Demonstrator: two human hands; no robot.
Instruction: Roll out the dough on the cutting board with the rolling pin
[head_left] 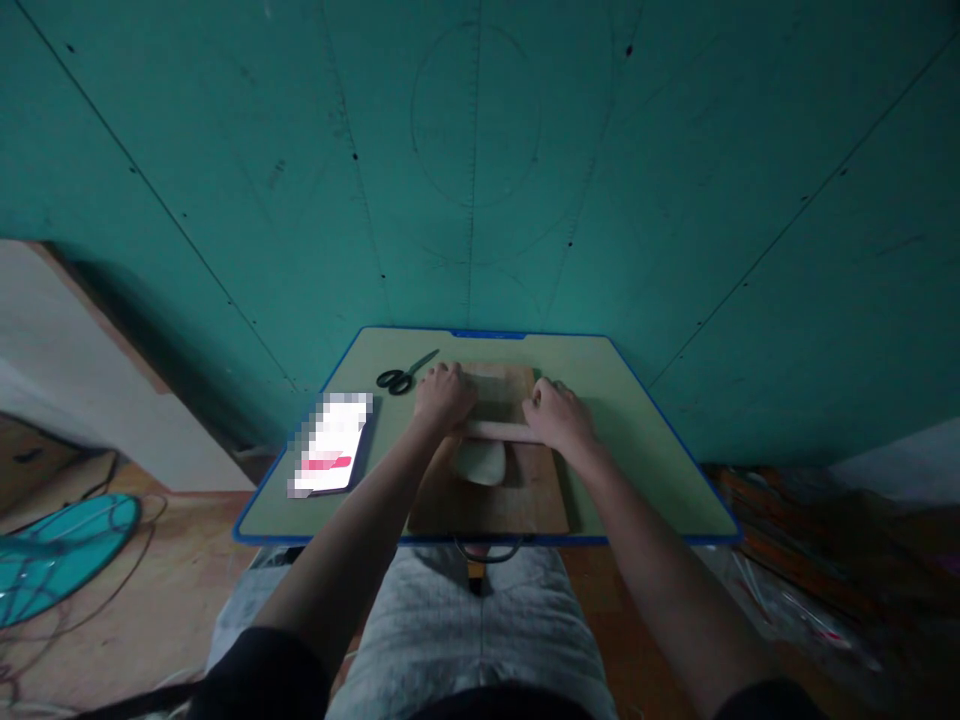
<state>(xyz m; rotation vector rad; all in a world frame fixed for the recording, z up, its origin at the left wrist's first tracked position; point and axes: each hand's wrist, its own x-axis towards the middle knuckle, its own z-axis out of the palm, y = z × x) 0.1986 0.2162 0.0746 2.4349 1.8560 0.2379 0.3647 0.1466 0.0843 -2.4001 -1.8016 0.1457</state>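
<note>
A pale wooden rolling pin [504,432] lies crosswise over a piece of flattened white dough [484,464], whose near part shows in front of it. Under both is a wooden cutting board [487,512]. My left hand [447,395] is at the pin's left end, its fingers bent forward over the board's far left part. At the right end, my right hand [559,412] is closed, with its palm side on the pin. The hands cover both ends of the pin.
The board rests on a small pale table [645,490] with a blue rim. Black-handled scissors [401,380] lie at the far left, and a lit tablet [334,445] lies nearer on that side. A green wall [480,200] rises directly behind the table.
</note>
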